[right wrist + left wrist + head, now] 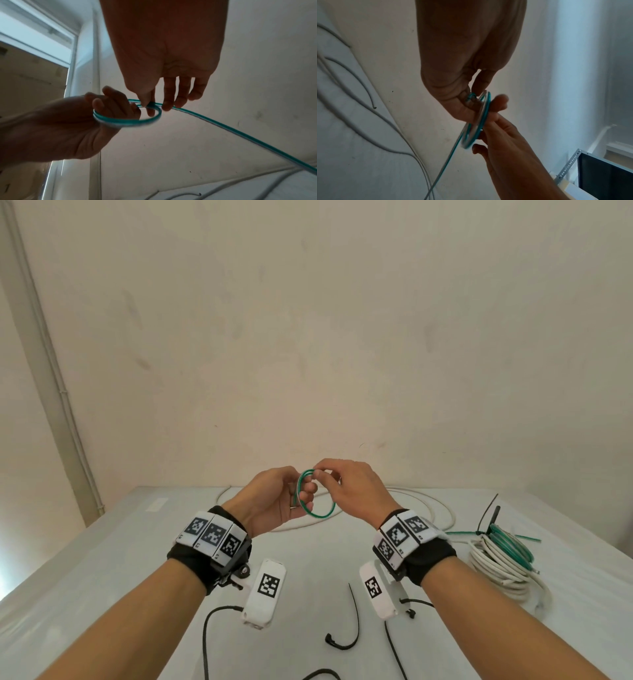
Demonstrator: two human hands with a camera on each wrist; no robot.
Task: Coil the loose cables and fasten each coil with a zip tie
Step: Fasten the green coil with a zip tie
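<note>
Spreading across the lower half of the head view, a pale table (102,577) is standing against a cream wall (308,320). A loose white cable (442,510) is curving over its far side. At the right edge a white coil (503,568) is lying with a green coil (510,544) resting on top of it, and a black tie (488,517) is sticking up from that pair. Near the front edge a black zip tie (352,628) is lying unused, bent into a hook, between the two wrist cameras.

Both hands are being held up above the table, close together. The left hand (274,501) is curling its fingers through a small loop of green cable (315,498) and gripping it at the palm side. The right hand (352,491) is pinching the same cable at the top of the loop between thumb and forefinger, with its other fingers (183,94) hanging loosely extended. From that pinch, the rest of the green cable is trailing down toward the table in the right wrist view, uncoiled.
</note>
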